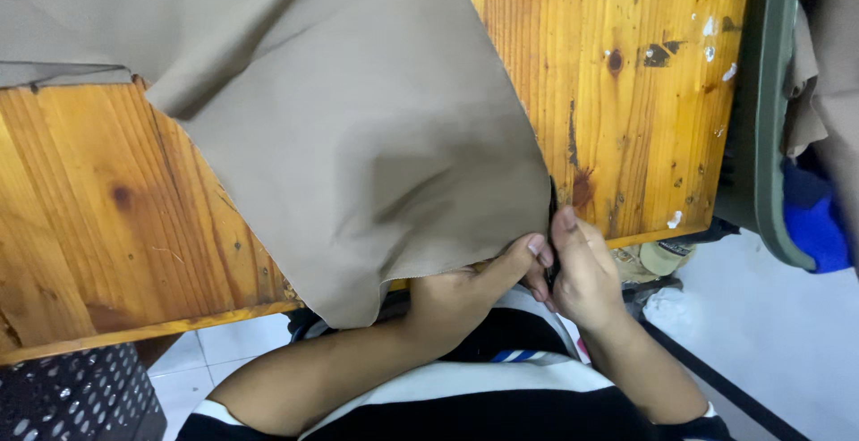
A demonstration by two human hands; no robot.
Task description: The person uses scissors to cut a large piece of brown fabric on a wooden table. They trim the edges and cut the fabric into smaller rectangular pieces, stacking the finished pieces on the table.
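Pinching beige cloth's (358, 137) edge, apparently, both hands.

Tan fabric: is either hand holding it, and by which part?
Both. The left hand and right hand pinch the tan fabric at its lower right corner, beside a small dark object.
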